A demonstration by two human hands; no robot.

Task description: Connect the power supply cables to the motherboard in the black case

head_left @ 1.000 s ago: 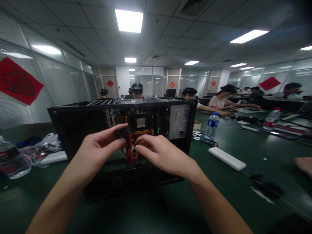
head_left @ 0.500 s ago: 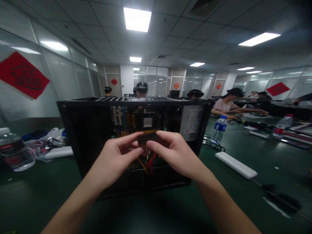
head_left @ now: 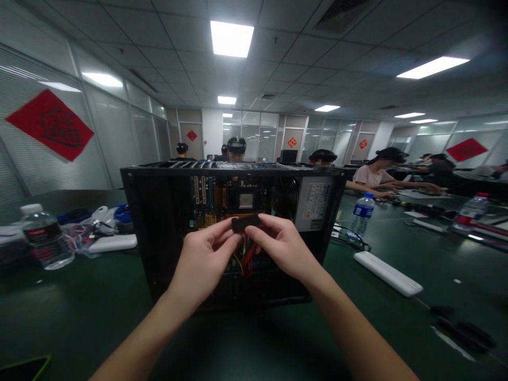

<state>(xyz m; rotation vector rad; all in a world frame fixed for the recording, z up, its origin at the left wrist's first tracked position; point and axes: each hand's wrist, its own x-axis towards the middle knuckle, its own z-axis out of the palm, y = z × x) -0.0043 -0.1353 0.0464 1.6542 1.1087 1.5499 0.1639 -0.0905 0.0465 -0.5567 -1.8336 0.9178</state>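
Observation:
An open black computer case (head_left: 159, 222) stands on the dark green table (head_left: 79, 317), its motherboard (head_left: 222, 198) and power supply (head_left: 315, 201) facing me. In front of the opening, my left hand (head_left: 206, 259) and my right hand (head_left: 280, 246) pinch the two ends of a flat black connector (head_left: 246, 222). Red, yellow and orange wires (head_left: 246, 259) hang from it down into the case between my hands. Both hands are closed on the connector.
A water bottle (head_left: 47, 238) and white strip (head_left: 113, 243) lie at the left among bags. Right of the case are another bottle (head_left: 362, 214), a long white power strip (head_left: 388, 273) and dark small parts (head_left: 464, 330). Several people sit at tables behind.
My hands went from gripping the wire bundle low in the case to holding the black connector up between them. The view has shifted left, so the case sits further right.

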